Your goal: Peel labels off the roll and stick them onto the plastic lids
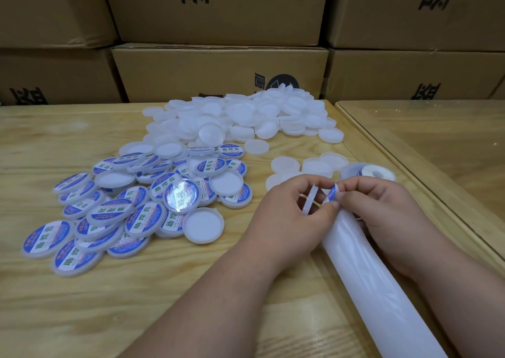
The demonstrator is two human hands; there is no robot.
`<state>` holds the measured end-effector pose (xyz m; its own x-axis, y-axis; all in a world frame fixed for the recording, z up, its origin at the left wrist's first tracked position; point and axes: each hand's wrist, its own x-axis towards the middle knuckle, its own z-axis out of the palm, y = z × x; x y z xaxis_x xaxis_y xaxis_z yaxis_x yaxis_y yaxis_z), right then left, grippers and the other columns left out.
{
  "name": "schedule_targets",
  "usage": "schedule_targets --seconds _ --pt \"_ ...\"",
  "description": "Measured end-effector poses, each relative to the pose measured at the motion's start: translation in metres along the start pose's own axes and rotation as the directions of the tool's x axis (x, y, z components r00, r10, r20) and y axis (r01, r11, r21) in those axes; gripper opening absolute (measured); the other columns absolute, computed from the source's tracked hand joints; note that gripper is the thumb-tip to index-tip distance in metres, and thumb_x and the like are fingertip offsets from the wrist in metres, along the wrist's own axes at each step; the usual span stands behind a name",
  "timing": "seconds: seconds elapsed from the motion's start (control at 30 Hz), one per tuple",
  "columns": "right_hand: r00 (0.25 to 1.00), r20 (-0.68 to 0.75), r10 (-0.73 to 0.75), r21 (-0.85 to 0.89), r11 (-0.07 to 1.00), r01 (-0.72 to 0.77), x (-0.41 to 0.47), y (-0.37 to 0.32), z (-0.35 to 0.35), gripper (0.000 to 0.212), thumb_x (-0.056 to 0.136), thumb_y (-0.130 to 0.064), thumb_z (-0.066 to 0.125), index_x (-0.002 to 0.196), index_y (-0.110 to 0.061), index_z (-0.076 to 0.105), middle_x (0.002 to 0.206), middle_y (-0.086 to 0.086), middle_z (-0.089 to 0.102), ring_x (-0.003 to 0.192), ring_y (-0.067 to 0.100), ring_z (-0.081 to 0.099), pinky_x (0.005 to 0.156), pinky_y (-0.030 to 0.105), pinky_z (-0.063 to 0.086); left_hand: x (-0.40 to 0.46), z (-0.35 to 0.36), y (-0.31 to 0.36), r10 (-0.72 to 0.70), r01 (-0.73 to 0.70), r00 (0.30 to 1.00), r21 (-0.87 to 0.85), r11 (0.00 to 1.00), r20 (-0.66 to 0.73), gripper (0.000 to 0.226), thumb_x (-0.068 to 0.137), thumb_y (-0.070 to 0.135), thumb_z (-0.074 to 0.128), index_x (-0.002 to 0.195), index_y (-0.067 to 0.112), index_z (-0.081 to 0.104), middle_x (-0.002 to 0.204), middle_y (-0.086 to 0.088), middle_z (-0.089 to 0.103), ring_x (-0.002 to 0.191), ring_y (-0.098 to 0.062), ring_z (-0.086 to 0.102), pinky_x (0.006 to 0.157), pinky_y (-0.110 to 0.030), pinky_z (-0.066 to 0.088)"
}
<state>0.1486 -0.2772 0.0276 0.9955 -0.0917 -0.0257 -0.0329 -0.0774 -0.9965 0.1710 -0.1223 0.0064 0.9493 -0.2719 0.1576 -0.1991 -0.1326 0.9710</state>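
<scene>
Table (82, 303): left hand (284, 221) pinches lid (310, 199), right hand (382, 210) label (331, 192).

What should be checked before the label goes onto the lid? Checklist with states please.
1. Blank lid held: ok, the left hand grips it on edge.
2. Label in hand: ok, the right hand pinches it, beside the lid.
3. Label fully free of the backing strip: cannot tell, fingers cover its lower edge.
4. Label centred on the lid face: not ok, still apart and edge-on.
5. Lid's top face towards the label: cannot tell.
6. Room on the labelled lids pile: ok, bare table beside it.
</scene>
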Motion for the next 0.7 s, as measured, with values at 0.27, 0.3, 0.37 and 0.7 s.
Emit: schedule_targets --seconds 0.27,0.3,0.37,0.7 --pt "0.999 -0.003 -0.044 -0.078 0.996 0.044 0.000 0.003 0.002 0.023 0.093 0.001 0.062 0.079 -0.012 0.076 0.075 0.013 0.073 0.066 0.017 0.066 0.059 0.026 0.054 0.000 0.001 0.001 -0.010 0.009 0.998 -0.021 1.000 -0.060 0.018 0.082 0.037 0.061 0.095 0.039 0.074 0.090 0.019 0.074 0.083 0.002 0.069 0.066 -0.014 0.054" --pt "0.999 -0.008 -0.044 -0.112 0.993 0.043 0.001 0.004 0.001 0.021 0.093 0.000 0.061 0.079 -0.010 0.074 0.074 0.015 0.070 0.067 0.019 0.063 0.061 0.029 0.052 0.000 0.001 0.001 -0.015 0.012 0.997 -0.038 0.999 -0.077 0.019 0.082 0.036 0.060 0.094 0.039 0.074 0.089 0.018 0.074 0.081 0.001 0.069 0.065 -0.016 0.055" --pt "0.999 -0.006 -0.034 -0.159 0.987 0.032 0.001 0.005 -0.001 0.014 0.088 -0.009 0.061 0.076 -0.005 0.066 0.069 0.013 0.059 0.064 0.022 0.053 0.060 0.033 0.045 0.001 -0.001 0.001 -0.032 0.021 0.992 -0.089 0.996 -0.123 0.022 0.085 0.028 0.058 0.097 0.040 0.072 0.086 0.010 0.075 0.075 -0.007 0.070 0.064 -0.026 0.056" --pt "0.990 -0.015 -0.139 -0.088 0.987 0.137 -0.003 0.002 0.003 0.019 0.072 -0.019 0.049 0.057 -0.010 0.043 0.059 0.009 0.037 0.049 0.017 0.035 0.044 0.026 0.030 0.005 -0.009 0.005 -0.143 0.015 0.947 -0.404 0.915 -0.288 0.026 0.083 0.014 0.055 0.082 0.030 0.075 0.072 0.009 0.072 0.061 -0.012 0.064 0.057 -0.021 0.053"
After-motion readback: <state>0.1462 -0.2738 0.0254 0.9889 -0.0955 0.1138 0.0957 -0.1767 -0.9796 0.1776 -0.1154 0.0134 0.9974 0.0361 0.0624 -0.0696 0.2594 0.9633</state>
